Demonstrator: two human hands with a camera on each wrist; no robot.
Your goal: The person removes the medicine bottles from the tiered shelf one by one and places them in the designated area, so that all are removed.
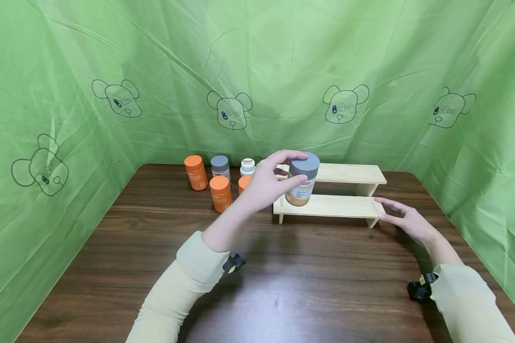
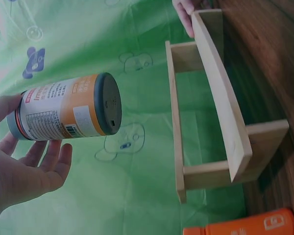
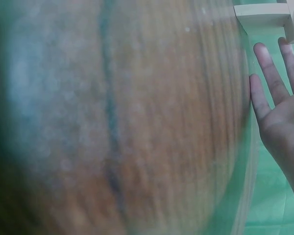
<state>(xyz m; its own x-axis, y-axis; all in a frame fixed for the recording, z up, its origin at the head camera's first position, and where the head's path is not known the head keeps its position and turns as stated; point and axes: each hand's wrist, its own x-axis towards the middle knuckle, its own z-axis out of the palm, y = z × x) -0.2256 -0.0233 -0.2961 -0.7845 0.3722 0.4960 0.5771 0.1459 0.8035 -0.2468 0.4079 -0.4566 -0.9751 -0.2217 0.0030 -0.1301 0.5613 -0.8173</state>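
My left hand (image 1: 269, 180) grips a supplement bottle (image 1: 302, 183) by its grey lid, fingers and thumb on opposite sides. The bottle is held over the left end of a two-tier wooden shelf (image 1: 339, 206). In the left wrist view the bottle (image 2: 68, 107) shows a white and orange label and a dark base, with the shelf (image 2: 220, 93) apart from it. My right hand (image 1: 405, 223) holds the lower board's right end between thumb and forefinger. Its other fingers extend fairly straight in the right wrist view, where the hand (image 3: 289, 117) is partly cut off.
Left of the shelf stand an orange bottle (image 1: 196, 174) at the back, another orange one (image 1: 221, 194) in front, a grey-lidded bottle (image 1: 220, 165) and a small white bottle (image 1: 247, 166). My left hand partly hides one more orange bottle (image 1: 244, 182). A green curtain (image 1: 283, 57) surrounds the wooden table (image 1: 309, 281).
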